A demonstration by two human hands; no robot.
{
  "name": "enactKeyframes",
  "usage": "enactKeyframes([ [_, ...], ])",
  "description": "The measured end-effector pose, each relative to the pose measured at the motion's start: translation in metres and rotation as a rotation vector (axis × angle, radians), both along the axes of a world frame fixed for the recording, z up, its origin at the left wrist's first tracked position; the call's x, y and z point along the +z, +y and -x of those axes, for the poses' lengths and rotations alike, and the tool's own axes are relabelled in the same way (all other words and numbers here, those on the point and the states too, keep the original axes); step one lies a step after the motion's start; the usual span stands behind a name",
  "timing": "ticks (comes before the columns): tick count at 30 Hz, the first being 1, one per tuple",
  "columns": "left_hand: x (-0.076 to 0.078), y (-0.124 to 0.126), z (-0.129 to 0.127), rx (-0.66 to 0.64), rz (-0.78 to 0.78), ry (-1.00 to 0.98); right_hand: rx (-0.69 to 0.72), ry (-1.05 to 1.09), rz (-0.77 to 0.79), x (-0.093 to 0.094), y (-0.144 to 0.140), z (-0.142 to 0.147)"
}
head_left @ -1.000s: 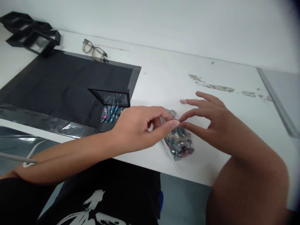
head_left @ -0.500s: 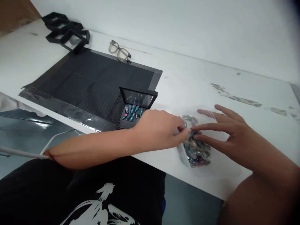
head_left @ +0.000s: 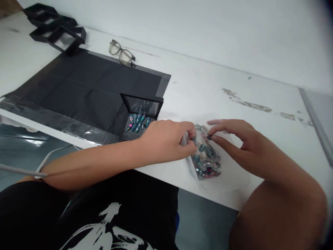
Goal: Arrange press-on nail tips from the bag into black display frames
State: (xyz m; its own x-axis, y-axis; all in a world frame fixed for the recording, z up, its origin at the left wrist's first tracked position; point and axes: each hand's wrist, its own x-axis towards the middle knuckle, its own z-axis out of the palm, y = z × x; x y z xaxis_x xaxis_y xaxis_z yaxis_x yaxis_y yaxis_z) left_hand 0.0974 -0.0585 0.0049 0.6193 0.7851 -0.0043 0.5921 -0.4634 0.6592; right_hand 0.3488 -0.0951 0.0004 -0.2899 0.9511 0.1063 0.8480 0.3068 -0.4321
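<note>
Both hands are down at the near edge of the white tabletop point(head_left: 208, 90), working on a clear plastic zip bag stuffed with small teal, dark and pinkish press-on nails point(head_left: 206, 160). The bag lies flat on the table, right between the two hands.

The left hand point(head_left: 166, 139) comes in from the left with its fingers curled and bunched against the bag's upper left edge. It looks like it is pinching the plastic there, though the fingertips are tucked under, so I can't tell exactly how tight the grip is.

The right hand point(head_left: 234, 139) sits on the other side of the bag. Its thumb and first finger are closed together on something small and dark at the bag's top, and the other fingers are loosely spread over the plastic. The two hands are close together, nearly touching over the bag's mouth.

Just left of the left hand there's a small black display box with its clear lid propped up point(head_left: 140, 113) and a row of teal nails laid out inside, plus one pink one. It rests on the corner of a big black mat point(head_left: 85, 86). Farther beyond that hand sit a pair of grey-framed glasses point(head_left: 121, 53) and a stack of empty black frame boxes point(head_left: 56, 29).
</note>
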Motion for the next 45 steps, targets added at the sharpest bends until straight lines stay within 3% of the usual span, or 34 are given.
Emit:
enactKeyframes([
  [6,0.001,0.000,-0.003,-0.012,0.050,0.027,-0.057,0.051,0.018,0.002,0.000,0.002],
  [13,0.004,0.000,-0.005,-0.009,0.086,0.054,-0.161,0.000,0.153,0.006,0.002,0.011],
  [19,0.002,0.000,-0.004,-0.006,0.056,0.049,-0.173,0.006,0.115,0.010,0.000,0.014],
  [27,-0.001,0.001,-0.005,0.051,-0.111,0.086,-0.139,0.066,0.047,0.009,-0.001,0.009],
  [35,0.002,0.002,-0.003,0.051,-0.068,0.065,-0.226,0.331,-0.264,0.010,-0.001,0.015],
  [41,0.004,0.002,0.000,0.059,0.003,0.020,-0.281,0.323,-0.257,0.007,0.000,0.015],
  [45,0.002,0.004,-0.001,0.103,-0.125,0.180,-0.348,0.316,-0.215,0.006,0.001,0.015],
])
